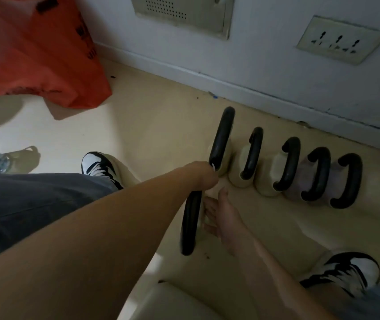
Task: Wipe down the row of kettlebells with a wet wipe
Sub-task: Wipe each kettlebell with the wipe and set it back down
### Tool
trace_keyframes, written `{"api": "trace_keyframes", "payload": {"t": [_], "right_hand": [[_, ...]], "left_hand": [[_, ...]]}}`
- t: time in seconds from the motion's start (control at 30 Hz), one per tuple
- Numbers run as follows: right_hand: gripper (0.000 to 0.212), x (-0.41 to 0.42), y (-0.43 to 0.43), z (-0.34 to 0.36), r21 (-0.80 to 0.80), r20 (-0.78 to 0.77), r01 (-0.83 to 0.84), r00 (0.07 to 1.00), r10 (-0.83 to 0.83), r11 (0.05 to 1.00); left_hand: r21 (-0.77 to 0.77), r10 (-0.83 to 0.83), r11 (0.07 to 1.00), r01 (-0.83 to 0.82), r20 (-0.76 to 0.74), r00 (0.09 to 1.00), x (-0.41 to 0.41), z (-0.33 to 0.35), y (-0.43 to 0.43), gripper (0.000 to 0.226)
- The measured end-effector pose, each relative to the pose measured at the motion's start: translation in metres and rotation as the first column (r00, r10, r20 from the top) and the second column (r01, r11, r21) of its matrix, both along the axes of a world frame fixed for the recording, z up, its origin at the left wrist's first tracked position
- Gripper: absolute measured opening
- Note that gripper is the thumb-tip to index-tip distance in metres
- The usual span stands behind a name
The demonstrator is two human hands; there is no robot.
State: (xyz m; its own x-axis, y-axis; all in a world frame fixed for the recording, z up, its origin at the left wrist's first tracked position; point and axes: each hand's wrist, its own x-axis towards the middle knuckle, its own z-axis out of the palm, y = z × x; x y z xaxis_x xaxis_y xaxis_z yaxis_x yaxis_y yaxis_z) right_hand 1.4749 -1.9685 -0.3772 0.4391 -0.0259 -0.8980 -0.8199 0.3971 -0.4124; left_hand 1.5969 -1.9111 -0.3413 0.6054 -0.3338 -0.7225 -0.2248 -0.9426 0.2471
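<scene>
A pale floor (161, 125) runs to a grey wall (276, 65). Nearest, the right hand (223, 218) rests open against the body of the closest kettlebell (190, 225). The left hand (204, 175) is clenched at the next kettlebell's handle (222, 137), a white wet wipe (214, 167) peeking from its grip. Beyond stand four smaller kettlebells (299, 172) in a row along the wall, an orange bag (38, 49) farther left.
</scene>
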Motion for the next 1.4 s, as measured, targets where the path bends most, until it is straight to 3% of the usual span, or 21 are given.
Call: {"api": "trace_keyframes", "payload": {"t": [0.17,0.27,0.3,0.37,0.43,0.53,0.63,0.7,0.77,0.8,0.83,0.87,0.9,0.93,0.97,1.0,1.07,1.13,1.17,1.23,1.4], "right_hand": [[0.058,-0.011,0.004,-0.009,-0.038,0.04,0.012,0.999,-0.011,0.999],[0.057,-0.008,0.006,-0.001,-0.018,0.019,0.029,0.999,-0.029,0.999],[0.058,-0.009,0.006,-0.001,-0.024,0.002,0.049,0.999,-0.049,0.999],[0.068,-0.012,0.008,-0.001,-0.011,-0.022,0.097,0.995,-0.098,0.995],[0.081,-0.015,0.012,0.001,0.015,-0.044,0.114,0.993,-0.113,0.993],[0.084,-0.027,0.024,0.012,-0.021,-0.075,0.097,0.992,-0.098,0.995],[0.082,-0.033,0.031,0.021,-0.088,-0.089,0.091,0.991,-0.099,0.992],[0.08,-0.038,0.033,0.023,-0.132,-0.078,0.089,0.992,-0.1,0.987],[0.073,-0.04,0.035,0.028,-0.156,-0.071,0.093,0.992,-0.105,0.983],[0.072,-0.04,0.035,0.03,-0.178,-0.062,0.095,0.992,-0.107,0.979],[0.071,-0.04,0.036,0.034,-0.193,-0.047,0.093,0.993,-0.104,0.977],[0.07,-0.04,0.038,0.035,-0.199,-0.039,0.088,0.994,-0.097,0.976],[0.071,-0.04,0.039,0.036,-0.199,-0.038,0.086,0.995,-0.095,0.976],[0.072,-0.041,0.04,0.036,-0.197,-0.048,0.078,0.995,-0.09,0.977],[0.074,-0.042,0.04,0.036,-0.197,-0.062,0.061,0.995,-0.075,0.978],[0.075,-0.043,0.041,0.037,-0.199,-0.074,0.04,0.996,-0.056,0.979],[0.073,-0.045,0.038,0.034,-0.219,-0.085,-0.015,0.996,-0.004,0.976],[0.071,-0.048,0.033,0.032,-0.212,-0.073,-0.052,0.997,0.037,0.976],[0.07,-0.05,0.03,0.03,-0.202,-0.07,-0.063,0.996,0.049,0.977],[0.066,-0.051,0.025,0.028,-0.184,-0.061,-0.073,0.996,0.063,0.98],[0.068,-0.039,0.025,0.027,-0.136,-0.056,0.006,0.998,-0.014,0.991]], "left_hand": [[-0.012,-0.232,0.971,0.239,0.189,0.954,-0.024,0.006,0.016,0.036],[-0.021,-0.411,0.84,0.541,0.627,0.662,-0.063,0.008,0.057,0.043],[-0.076,-0.379,0.829,0.554,0.652,0.657,-0.08,0.009,0.071,0.051],[-0.177,-0.366,0.817,0.549,0.577,0.73,-0.114,0.008,0.095,0.062],[-0.125,-0.421,0.813,0.569,0.549,0.722,-0.142,0.007,0.109,0.064],[-0.021,-0.531,0.745,0.667,0.587,0.611,-0.167,0.012,0.12,0.056],[0.021,-0.684,0.558,0.829,0.578,0.446,-0.173,0.012,0.139,0.036],[-0.003,-0.784,0.459,0.888,0.468,0.407,-0.176,0.018,0.16,0.029],[0.065,-0.839,0.506,0.86,0.268,0.473,-0.173,0.029,0.174,0.028],[0.132,-0.791,0.605,0.785,0.206,0.575,-0.169,0.033,0.177,0.027],[0.182,-0.652,0.757,0.627,0.172,0.738,-0.162,0.032,0.179,0.027],[0.188,-0.366,0.924,0.333,0.18,0.913,-0.156,0.031,0.177,0.029],[0.143,0.048,0.987,-0.073,0.17,0.984,-0.15,0.025,0.174,0.034],[0.059,0.464,0.881,-0.47,0.094,0.881,-0.143,0.016,0.17,0.038],[-0.025,0.731,0.681,-0.732,-0.023,0.682,-0.138,0.009,0.163,0.042],[-0.097,0.866,0.471,-0.877,-0.141,0.481,-0.141,0.0,0.151,0.047],[-0.127,0.911,0.092,-0.988,-0.389,0.135,-0.156,-0.005,0.115,0.049],[-0.069,0.794,-0.291,-0.954,-0.575,-0.2,-0.169,0.003,0.082,0.041],[-0.033,0.708,-0.409,-0.912,-0.642,-0.294,-0.172,0.013,0.071,0.037],[0.022,0.619,-0.536,-0.844,-0.669,-0.411,-0.164,0.026,0.063,0.035],[0.124,0.607,-0.495,-0.86,-0.658,-0.445,-0.135,0.056,0.06,0.04]]}}
